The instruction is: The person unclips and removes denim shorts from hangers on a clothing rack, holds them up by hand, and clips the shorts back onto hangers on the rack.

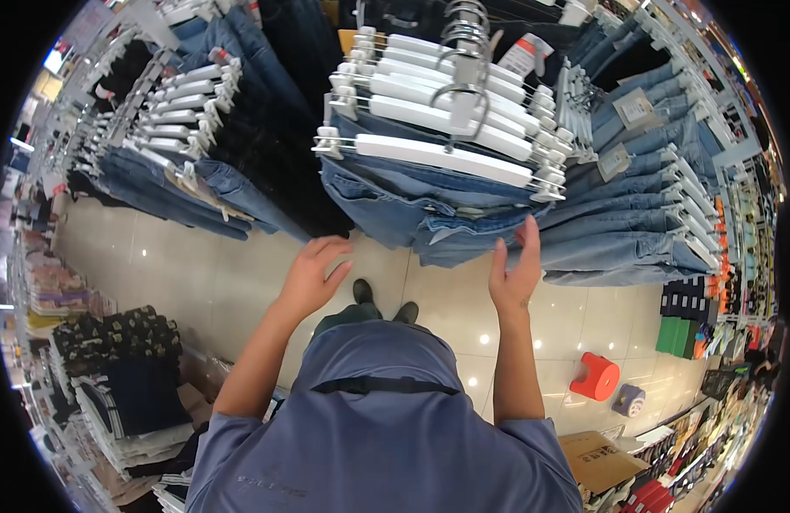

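Reaching out with both bare hands, I have the front pair of jeans (pixel 386 205) before me, hung from a white hanger (pixel 446 160) at the near end of the middle row. Its waist runs left to right along the hanger, sloping so that the right end sits nearer to me, and the denim drops from there towards the floor (pixel 378 256). White clips (pixel 331 142) stand at the hanger's ends, and a folded-over part of the denim bulges out on the right.

My right hand (pixel 516 275) is at the lower right edge of these jeans, fingers up and parted from the thumb, half open; I can't tell whether the fingertips touch the cloth or sit just beside it. My left hand (pixel 316 278) is open and holds nothing, thumb well apart from the fingers, near the jeans' lower left side.

More white hangers line up behind the front one, with metal hooks (pixel 466 81) over them, and jeans hang on both sides. Far to the right are dark boxes (pixel 690 301) and green boxes (pixel 677 336), stacked. A cardboard box (pixel 602 460) lies low on the right, its contents hidden from me, beyond a red stool (pixel 595 377)
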The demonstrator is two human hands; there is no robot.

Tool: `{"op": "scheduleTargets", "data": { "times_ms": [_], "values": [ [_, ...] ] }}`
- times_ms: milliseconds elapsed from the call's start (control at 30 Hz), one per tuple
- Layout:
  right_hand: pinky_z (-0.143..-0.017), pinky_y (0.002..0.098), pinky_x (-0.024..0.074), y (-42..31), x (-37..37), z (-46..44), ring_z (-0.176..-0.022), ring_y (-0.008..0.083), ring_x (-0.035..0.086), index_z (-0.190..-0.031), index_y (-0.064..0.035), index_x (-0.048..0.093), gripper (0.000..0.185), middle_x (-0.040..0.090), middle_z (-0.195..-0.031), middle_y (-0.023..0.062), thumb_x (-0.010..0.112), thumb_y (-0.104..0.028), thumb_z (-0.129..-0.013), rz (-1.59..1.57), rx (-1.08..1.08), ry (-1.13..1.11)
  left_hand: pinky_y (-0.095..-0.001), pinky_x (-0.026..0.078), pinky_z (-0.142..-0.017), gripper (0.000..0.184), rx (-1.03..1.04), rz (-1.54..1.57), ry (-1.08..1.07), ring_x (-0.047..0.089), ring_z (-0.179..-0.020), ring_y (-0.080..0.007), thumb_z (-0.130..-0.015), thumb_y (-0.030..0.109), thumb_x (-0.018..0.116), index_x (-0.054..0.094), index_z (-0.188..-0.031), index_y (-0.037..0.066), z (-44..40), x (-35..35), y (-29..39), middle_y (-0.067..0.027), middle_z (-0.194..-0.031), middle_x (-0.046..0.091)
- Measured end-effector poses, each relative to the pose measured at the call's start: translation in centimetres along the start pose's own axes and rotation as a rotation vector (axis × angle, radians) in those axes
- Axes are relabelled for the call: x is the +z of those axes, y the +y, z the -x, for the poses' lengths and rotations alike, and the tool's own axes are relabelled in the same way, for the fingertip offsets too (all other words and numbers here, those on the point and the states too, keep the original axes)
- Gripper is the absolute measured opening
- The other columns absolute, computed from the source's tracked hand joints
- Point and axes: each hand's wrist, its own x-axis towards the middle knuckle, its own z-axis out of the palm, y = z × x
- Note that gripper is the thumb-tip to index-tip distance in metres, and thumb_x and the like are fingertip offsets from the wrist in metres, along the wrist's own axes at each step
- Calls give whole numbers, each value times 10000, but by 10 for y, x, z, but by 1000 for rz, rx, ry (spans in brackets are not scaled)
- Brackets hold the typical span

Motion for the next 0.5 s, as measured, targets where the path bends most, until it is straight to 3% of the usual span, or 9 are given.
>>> {"op": "scheduleTargets", "data": {
  "times_ms": [100, 200, 233, 400, 500],
  "values": [
    [-922, 367, 489, 7, 7, 18, -1039, 265, 625, -1345, 30, 496, 406, 616, -1201, 187, 553, -31, -947, -167, 41, 66, -431, 496, -889, 191, -111, 37, -19, 618, -1042, -362, -866, 132, 687, 665, -1028, 34, 40, 2, -34, -148, -1084, 674],
    [-957, 369, 467, 8, -3, 27, -1068, 319, 632, -1289, 30, 532, 351, 622, -1215, 207, 530, 9, -939, -205, 158, -181, -429, 506, -871, 185, -199, 96, -52, 628, -1013, -367, -868, 141, 679, 668, -1020, 38, 59, 5, -51, -151, -1060, 678],
    [-966, 377, 461, 2, -1, 25, -1080, 329, 625, -1282, 24, 541, 345, 618, -1219, 209, 525, 14, -937, -183, 109, -196, -427, 508, -869, 185, -225, 117, -67, 631, -1005, -367, -869, 144, 677, 668, -1020, 37, 61, 4, -55, -152, -1055, 679],
    [-1036, 421, 402, -44, 23, -11, -1194, 386, 542, -1313, 5, 532, 396, 562, -1292, 229, 532, 14, -917, 40, -130, -98, -420, 507, -879, 186, -100, 125, -167, 637, -1001, -358, -885, 155, 662, 661, -1020, 26, 60, -9, -76, -152, -1048, 684],
    [-1080, 439, 352, -61, 47, -8, -1273, 405, 463, -1350, 14, 497, 455, 500, -1368, 240, 554, -1, -899, 152, -66, -26, -426, 509, -871, 186, -37, 109, -205, 639, -989, -354, -884, 164, 661, 658, -1022, 39, 69, -30, -99, -147, -1045, 684]
  ]
}}
